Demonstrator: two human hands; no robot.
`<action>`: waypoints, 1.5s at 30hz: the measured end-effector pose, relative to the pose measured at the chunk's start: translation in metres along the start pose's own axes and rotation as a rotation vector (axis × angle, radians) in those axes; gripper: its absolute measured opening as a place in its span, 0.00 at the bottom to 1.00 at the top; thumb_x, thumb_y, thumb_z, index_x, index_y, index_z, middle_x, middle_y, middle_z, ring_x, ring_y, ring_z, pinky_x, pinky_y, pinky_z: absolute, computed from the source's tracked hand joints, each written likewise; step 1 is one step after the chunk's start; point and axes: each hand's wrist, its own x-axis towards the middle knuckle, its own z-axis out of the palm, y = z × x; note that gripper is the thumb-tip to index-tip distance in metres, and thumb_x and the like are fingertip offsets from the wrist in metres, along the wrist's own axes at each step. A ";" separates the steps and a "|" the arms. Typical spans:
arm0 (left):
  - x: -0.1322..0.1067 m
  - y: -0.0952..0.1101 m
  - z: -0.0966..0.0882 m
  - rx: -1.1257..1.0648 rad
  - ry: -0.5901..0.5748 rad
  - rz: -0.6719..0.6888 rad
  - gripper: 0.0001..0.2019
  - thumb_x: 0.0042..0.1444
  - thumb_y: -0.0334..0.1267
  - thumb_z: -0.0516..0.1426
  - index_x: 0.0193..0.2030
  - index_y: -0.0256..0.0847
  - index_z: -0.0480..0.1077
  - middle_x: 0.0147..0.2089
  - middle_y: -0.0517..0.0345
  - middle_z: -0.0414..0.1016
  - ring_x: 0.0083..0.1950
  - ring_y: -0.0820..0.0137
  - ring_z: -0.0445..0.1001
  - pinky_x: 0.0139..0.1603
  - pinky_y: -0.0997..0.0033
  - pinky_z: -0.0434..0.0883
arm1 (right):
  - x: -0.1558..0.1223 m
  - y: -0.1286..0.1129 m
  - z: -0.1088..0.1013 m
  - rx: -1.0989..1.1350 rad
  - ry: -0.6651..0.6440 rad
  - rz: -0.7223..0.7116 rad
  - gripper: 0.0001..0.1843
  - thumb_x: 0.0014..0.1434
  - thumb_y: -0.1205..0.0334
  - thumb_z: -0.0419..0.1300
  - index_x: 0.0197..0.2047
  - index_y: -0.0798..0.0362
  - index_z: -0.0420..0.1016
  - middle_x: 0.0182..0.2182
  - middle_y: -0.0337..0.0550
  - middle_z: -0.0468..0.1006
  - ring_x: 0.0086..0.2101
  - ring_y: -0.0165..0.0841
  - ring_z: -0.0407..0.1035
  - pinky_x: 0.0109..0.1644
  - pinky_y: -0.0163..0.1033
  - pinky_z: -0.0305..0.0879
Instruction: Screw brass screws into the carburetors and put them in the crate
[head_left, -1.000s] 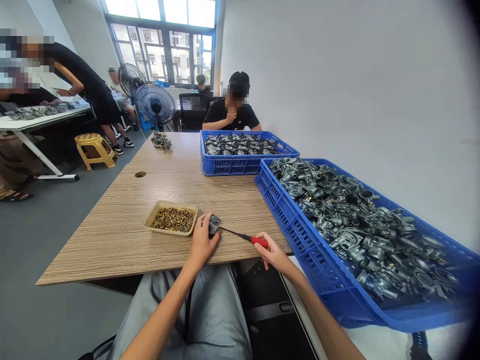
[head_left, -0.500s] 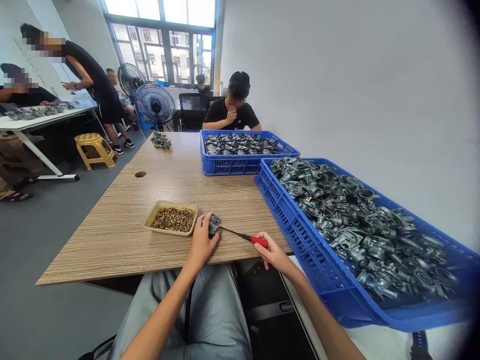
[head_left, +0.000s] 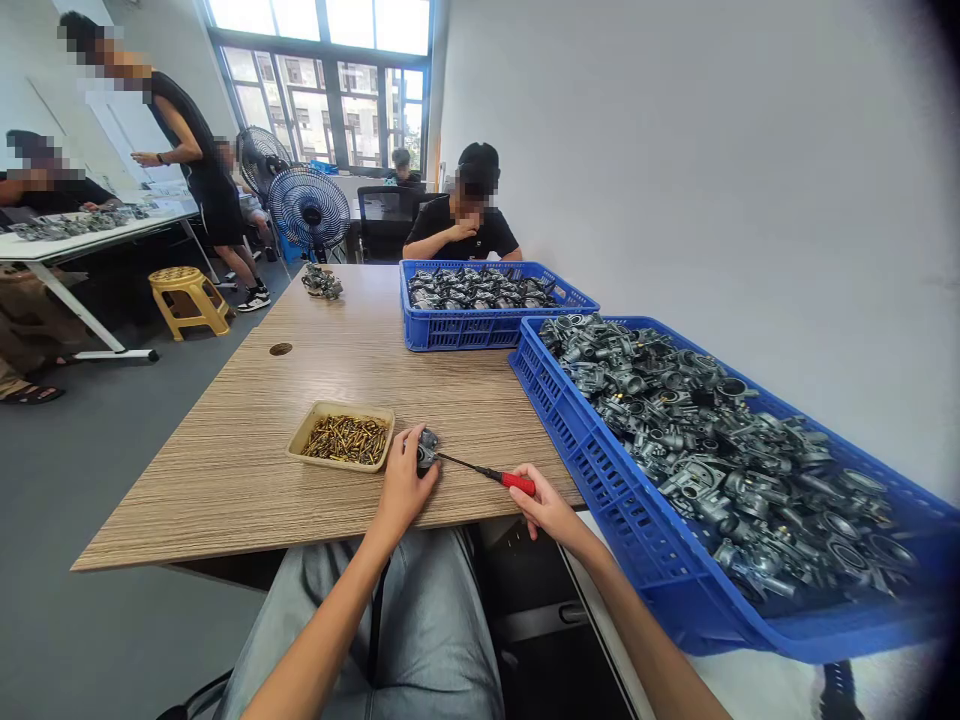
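Note:
My left hand is closed on a grey metal carburetor body resting on the wood-grain table; the fingers cover much of it. In my right hand is a screwdriver with a red handle and a long dark shaft. Its tip meets the right side of the carburetor body; the exact contact point is too small to make out. Just left of my left hand sits a cream plastic tub filled with small brass parts.
At right, a large blue crate holds heaped carburetor bodies. A second blue crate with rows of them stands behind, before a seated person. More metal parts lie at the far left corner; the table has a round hole.
Both my hands, the carburetor body and the screwdriver look unmoved. In the background, the standing person has straightened a little and shifted right, and the seated person's arm has moved.

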 end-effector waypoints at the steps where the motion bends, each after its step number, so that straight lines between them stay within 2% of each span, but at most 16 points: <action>1: 0.000 0.000 0.000 -0.001 0.000 0.000 0.32 0.59 0.31 0.59 0.70 0.47 0.57 0.63 0.47 0.64 0.66 0.57 0.65 0.68 0.51 0.64 | 0.000 -0.001 0.000 0.007 0.001 0.005 0.21 0.64 0.39 0.57 0.46 0.47 0.58 0.21 0.22 0.56 0.15 0.24 0.55 0.16 0.31 0.61; 5: 0.000 0.001 -0.001 -0.005 0.004 0.007 0.32 0.59 0.31 0.59 0.70 0.47 0.57 0.63 0.47 0.64 0.65 0.56 0.65 0.68 0.51 0.65 | 0.001 -0.002 0.002 0.036 -0.003 0.021 0.22 0.64 0.38 0.57 0.44 0.47 0.59 0.20 0.22 0.54 0.15 0.23 0.52 0.17 0.32 0.64; 12: 0.000 0.002 -0.002 0.004 0.000 0.008 0.32 0.59 0.31 0.59 0.70 0.46 0.57 0.63 0.46 0.64 0.65 0.57 0.65 0.69 0.52 0.64 | 0.002 0.005 0.000 0.007 -0.003 0.004 0.22 0.64 0.38 0.57 0.47 0.47 0.58 0.19 0.21 0.56 0.14 0.25 0.55 0.16 0.32 0.62; 19: 0.000 0.001 -0.001 0.002 0.003 0.007 0.32 0.59 0.31 0.59 0.70 0.46 0.57 0.63 0.46 0.64 0.65 0.58 0.65 0.69 0.53 0.64 | 0.002 0.002 0.001 0.050 -0.010 0.017 0.23 0.63 0.36 0.56 0.43 0.47 0.60 0.20 0.23 0.56 0.15 0.23 0.53 0.17 0.32 0.63; 25: 0.000 0.001 -0.001 -0.003 -0.006 0.004 0.32 0.59 0.31 0.59 0.70 0.47 0.57 0.63 0.46 0.63 0.65 0.57 0.66 0.69 0.52 0.64 | 0.001 0.001 0.001 0.006 0.006 0.007 0.22 0.64 0.38 0.57 0.47 0.47 0.59 0.19 0.21 0.55 0.14 0.24 0.54 0.17 0.32 0.62; 31: 0.000 0.000 -0.001 0.000 -0.002 0.009 0.33 0.59 0.31 0.59 0.70 0.47 0.57 0.63 0.46 0.63 0.65 0.57 0.66 0.68 0.52 0.64 | 0.003 0.002 0.001 0.046 -0.016 0.001 0.22 0.64 0.36 0.55 0.43 0.47 0.60 0.20 0.23 0.54 0.15 0.24 0.50 0.16 0.33 0.65; 37: 0.000 0.001 -0.001 0.002 0.000 0.015 0.33 0.59 0.31 0.59 0.70 0.46 0.57 0.63 0.47 0.64 0.65 0.58 0.66 0.69 0.53 0.64 | 0.002 0.006 0.000 0.004 -0.005 -0.006 0.22 0.65 0.38 0.56 0.48 0.46 0.59 0.19 0.21 0.54 0.14 0.24 0.52 0.16 0.32 0.62; 45: 0.000 0.000 0.000 0.000 0.002 0.009 0.32 0.59 0.32 0.59 0.70 0.47 0.57 0.63 0.46 0.63 0.66 0.57 0.65 0.68 0.52 0.64 | 0.002 -0.001 0.002 0.056 -0.007 0.013 0.24 0.63 0.34 0.55 0.43 0.47 0.59 0.21 0.23 0.52 0.15 0.23 0.48 0.16 0.32 0.64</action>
